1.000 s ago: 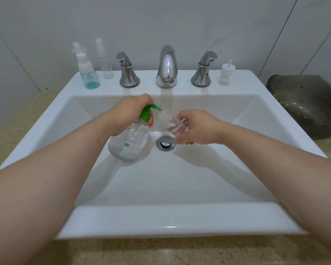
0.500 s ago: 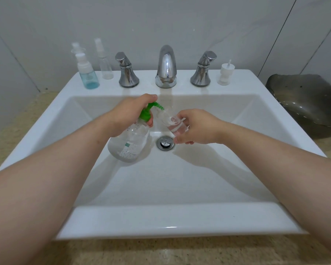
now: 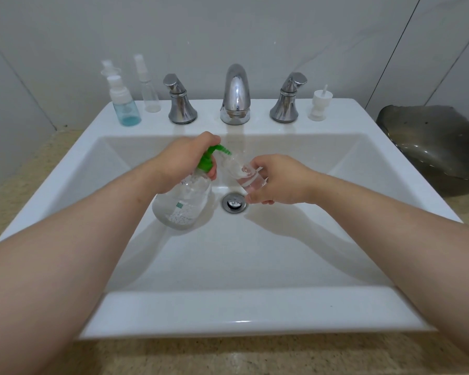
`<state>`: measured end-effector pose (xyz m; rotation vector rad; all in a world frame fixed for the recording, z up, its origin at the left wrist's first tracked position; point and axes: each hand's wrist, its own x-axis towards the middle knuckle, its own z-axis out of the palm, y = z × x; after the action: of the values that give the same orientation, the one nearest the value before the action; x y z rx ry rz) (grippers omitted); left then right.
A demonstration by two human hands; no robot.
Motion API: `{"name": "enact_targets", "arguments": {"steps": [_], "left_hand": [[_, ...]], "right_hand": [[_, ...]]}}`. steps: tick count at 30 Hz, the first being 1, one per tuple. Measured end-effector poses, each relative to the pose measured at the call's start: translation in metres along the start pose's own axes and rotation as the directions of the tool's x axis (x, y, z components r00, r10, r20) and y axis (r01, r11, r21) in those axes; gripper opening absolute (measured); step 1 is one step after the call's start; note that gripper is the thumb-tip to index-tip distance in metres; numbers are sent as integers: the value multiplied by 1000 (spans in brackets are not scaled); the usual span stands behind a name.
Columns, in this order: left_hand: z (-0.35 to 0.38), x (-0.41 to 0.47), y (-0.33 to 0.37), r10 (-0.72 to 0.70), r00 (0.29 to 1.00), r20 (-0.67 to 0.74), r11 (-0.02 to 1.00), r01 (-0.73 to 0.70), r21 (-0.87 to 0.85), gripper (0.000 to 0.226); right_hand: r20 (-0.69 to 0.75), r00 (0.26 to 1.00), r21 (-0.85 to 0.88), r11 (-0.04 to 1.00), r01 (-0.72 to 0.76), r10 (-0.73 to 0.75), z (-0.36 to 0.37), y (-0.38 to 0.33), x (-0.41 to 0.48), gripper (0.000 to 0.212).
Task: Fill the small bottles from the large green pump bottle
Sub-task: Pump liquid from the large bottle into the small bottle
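Observation:
Over the white sink (image 3: 236,312) my left hand (image 3: 182,161) grips the neck and green pump head of the large clear pump bottle (image 3: 183,204), which is tilted to the right. Its green spout (image 3: 221,150) points at the mouth of a small clear bottle (image 3: 244,174). That small bottle is tilted toward the spout and held in the fingers of my right hand (image 3: 278,180), above the drain (image 3: 234,203). A little clear liquid shows inside it.
On the back ledge at left stand a small blue-tinted spray bottle (image 3: 125,106) and a slim clear spray bottle (image 3: 148,87). The chrome faucet (image 3: 235,96) with two handles is at centre, a white pump cap (image 3: 319,104) at right. A dark dish (image 3: 433,142) lies right of the sink.
My left hand's forefinger has lifted with the green pump head, which stands higher now than a second ago. Both bottles stay in place over the drain.

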<state>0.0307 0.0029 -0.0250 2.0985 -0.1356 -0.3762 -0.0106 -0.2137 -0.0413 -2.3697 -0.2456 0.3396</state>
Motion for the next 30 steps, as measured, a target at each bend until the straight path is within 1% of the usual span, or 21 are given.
{"name": "enact_targets", "arguments": {"steps": [13,20,27,30], "left_hand": [[-1,-1,-2,46,999,15,999,-46,7,63],[-1,-3,-1,60,998,28,998,-60,-6,59],[-1,0,-3,47,999,25,999,-46,-19,59],[0,0,-3,53,998,32,998,-52,-25,64]], "right_hand": [[2,1000,-18,1000,-1,1,0,0,1,37],[1,1000,-17,1000,3,-3,1,0,1,37],[1,1000,-13,1000,5,-5,0,0,0,35],[-3,1000,-18,1000,6,-6,0,1,1,36]]}}
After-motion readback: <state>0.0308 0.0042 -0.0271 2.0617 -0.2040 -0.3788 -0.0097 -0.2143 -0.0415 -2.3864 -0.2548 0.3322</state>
